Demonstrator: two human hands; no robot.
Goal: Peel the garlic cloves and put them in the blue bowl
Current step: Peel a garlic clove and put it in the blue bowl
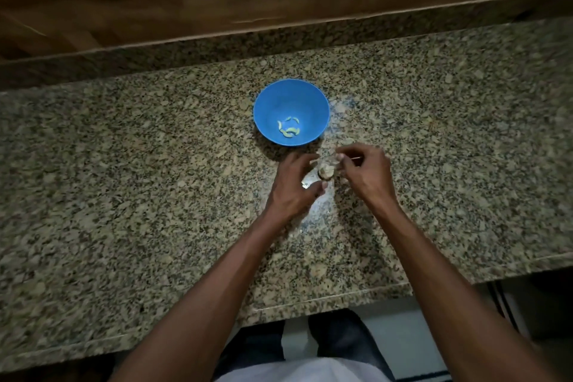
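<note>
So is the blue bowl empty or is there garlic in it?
Not empty. The bowl stands upright on the counter, and a few pale peeled cloves lie at its bottom. Most of the inside is still bare blue.

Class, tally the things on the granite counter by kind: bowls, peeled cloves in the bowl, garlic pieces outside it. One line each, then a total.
Blue bowl: 1
Peeled cloves in the bowl: about 4, blurred
Garlic piece between the hands: 1
Total: about 6
</note>
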